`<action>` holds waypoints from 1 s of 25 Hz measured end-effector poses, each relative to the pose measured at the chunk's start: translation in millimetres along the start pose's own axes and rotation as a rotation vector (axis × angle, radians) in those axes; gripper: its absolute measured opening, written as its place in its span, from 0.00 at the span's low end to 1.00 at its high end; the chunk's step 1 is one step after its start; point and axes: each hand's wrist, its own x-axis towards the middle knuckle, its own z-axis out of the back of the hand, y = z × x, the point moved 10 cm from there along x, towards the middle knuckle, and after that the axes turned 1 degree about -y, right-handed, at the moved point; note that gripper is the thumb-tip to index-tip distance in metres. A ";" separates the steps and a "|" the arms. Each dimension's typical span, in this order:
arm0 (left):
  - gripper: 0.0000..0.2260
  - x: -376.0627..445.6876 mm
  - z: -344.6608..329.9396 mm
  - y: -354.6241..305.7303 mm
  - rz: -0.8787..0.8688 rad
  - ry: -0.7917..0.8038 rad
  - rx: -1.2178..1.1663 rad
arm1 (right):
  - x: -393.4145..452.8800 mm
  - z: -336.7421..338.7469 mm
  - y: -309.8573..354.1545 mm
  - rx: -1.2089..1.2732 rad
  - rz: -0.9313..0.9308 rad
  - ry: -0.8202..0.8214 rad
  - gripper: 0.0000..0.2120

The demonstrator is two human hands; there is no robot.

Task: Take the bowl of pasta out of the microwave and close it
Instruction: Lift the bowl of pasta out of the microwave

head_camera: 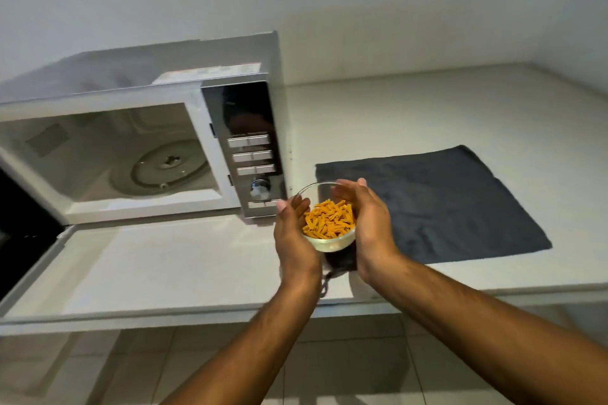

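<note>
A clear glass bowl [332,242] of orange pasta [330,220] is held between both hands, above the counter just in front of the microwave's control panel [250,148]. My left hand [292,233] cups its left side and my right hand [368,220] cups its right side. The white microwave [138,76] stands at the left with its dark door [23,230] swung wide open toward the lower left. Its cavity shows only the glass turntable [167,168].
A dark grey cloth [444,200] lies flat on the white counter [460,108] right of the bowl, its near-left corner under my hands. The counter's front edge [197,316] runs below my wrists, with tiled floor beneath. A white wall stands behind.
</note>
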 end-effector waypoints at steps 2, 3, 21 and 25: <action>0.22 2.1 -35.0 16.5 0.026 0.042 0.039 | 21.4 27.5 14.7 0.011 0.037 -0.049 0.17; 0.23 2.1 -54.5 24.2 0.032 0.067 0.064 | 33.1 42.4 23.5 0.021 0.061 -0.074 0.17; 0.35 48.2 -187.1 96.1 0.088 0.275 0.347 | 160.1 139.0 42.9 -0.044 0.074 -0.238 0.18; 0.38 47.5 -187.3 94.7 0.098 0.300 0.410 | 164.8 142.3 40.4 -0.062 0.054 -0.240 0.22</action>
